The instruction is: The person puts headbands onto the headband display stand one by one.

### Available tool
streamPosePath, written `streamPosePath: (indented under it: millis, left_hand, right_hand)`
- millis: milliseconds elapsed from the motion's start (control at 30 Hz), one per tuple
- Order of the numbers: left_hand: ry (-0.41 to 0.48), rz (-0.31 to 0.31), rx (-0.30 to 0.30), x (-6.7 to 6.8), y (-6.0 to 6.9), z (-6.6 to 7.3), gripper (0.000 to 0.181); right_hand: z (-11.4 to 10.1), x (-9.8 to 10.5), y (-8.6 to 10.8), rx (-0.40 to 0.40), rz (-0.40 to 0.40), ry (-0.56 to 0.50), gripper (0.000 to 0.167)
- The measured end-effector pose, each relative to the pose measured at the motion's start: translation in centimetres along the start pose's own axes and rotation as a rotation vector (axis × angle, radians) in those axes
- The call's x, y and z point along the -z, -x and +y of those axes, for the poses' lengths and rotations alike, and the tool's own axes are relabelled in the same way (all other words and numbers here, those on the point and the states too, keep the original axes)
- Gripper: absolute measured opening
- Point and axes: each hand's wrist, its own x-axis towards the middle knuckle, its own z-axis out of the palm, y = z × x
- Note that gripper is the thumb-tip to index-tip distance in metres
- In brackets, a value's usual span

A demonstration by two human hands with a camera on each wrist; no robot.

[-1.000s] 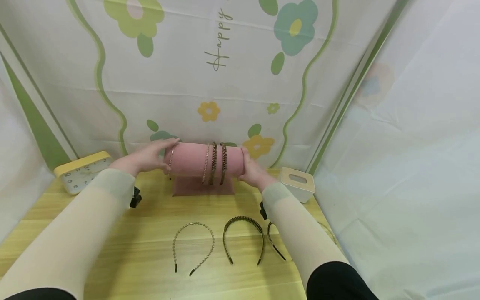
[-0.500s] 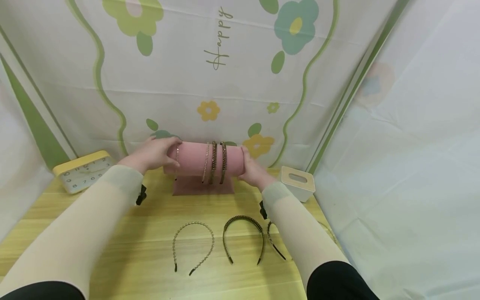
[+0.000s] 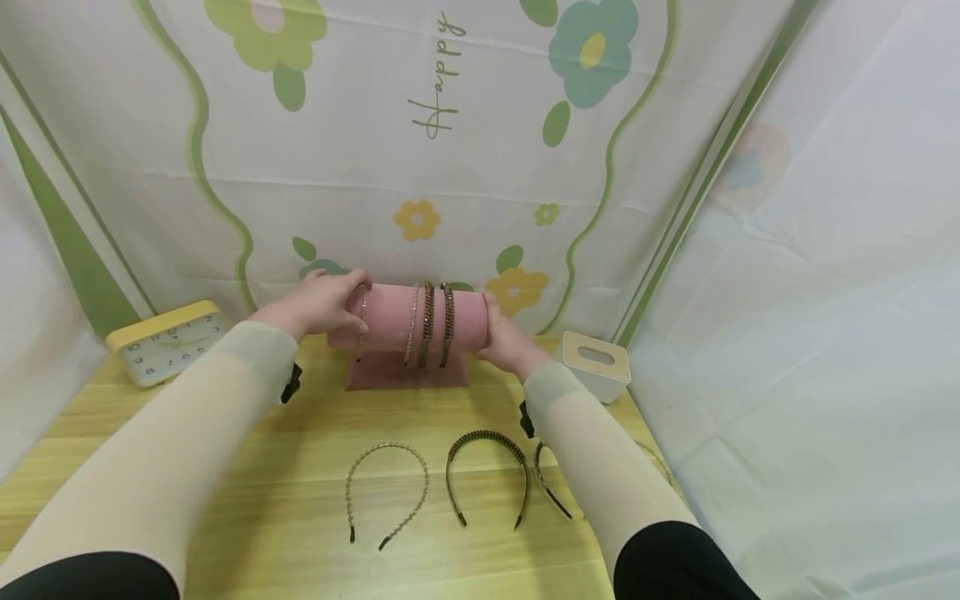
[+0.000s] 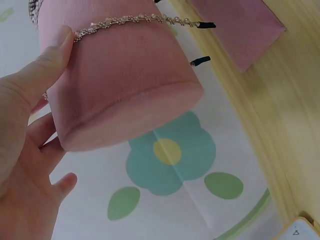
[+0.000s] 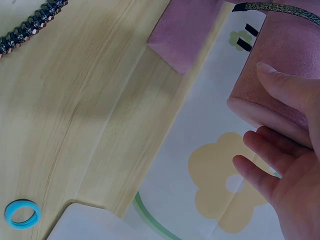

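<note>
A pink padded roll of a headband stand (image 3: 388,321) lies level on its pink base (image 3: 405,372) at the back of the table. My left hand (image 3: 318,304) curls round the roll's left end, its thumb touching a beaded headband (image 4: 125,20) that straddles the roll; its fingers are partly hidden behind. Farther right sit a thin pale headband (image 3: 411,325) and two dark beaded headbands (image 3: 428,325), their tips hanging below. My right hand (image 3: 510,340) holds the roll's right end, thumb on the upper side and fingers at the end face.
Nearer on the table lie a clear beaded headband (image 3: 386,447), a dark ridged headband (image 3: 487,435) and another dark headband (image 3: 555,496), partly behind my right sleeve. A yellow-topped clock (image 3: 168,342) stands left, a tissue box (image 3: 596,367) right. A teal ring (image 5: 22,214) shows in the right wrist view.
My left hand has moved right along the roll, and the leftmost beaded headband has slid right with it. The right hand stays at its end.
</note>
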Motion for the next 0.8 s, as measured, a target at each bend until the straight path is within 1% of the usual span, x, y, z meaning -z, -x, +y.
streamPosePath:
  millis: [167,233,367,500,633,800]
  left_hand:
    - [-0.019,0.007,-0.041,-0.6,-0.7,0.9,0.066]
    - [-0.026,0.008,-0.047,-0.9,-1.0,1.3,0.066]
    - [-0.011,0.001,-0.041,-1.4,-1.3,2.1,0.063]
    - [-0.012,0.008,-0.041,-1.8,-1.7,2.8,0.063]
    - [-0.017,0.005,-0.040,-2.1,-2.1,3.1,0.066]
    - [-0.030,-0.006,-0.014,-2.3,-2.4,3.3,0.066]
  right_hand:
    - [0.0,-0.1,0.1,0.009,0.006,0.001,0.121]
    - [0.0,-0.1,0.1,0.009,0.006,0.000,0.121]
    - [0.0,-0.3,0.0,0.005,0.003,-0.001,0.122]
    - [0.1,-0.4,0.0,0.006,0.003,-0.008,0.122]
    - [0.1,-0.4,0.0,0.010,0.008,-0.013,0.122]
    - [0.0,-0.3,0.1,0.009,0.008,-0.013,0.121]
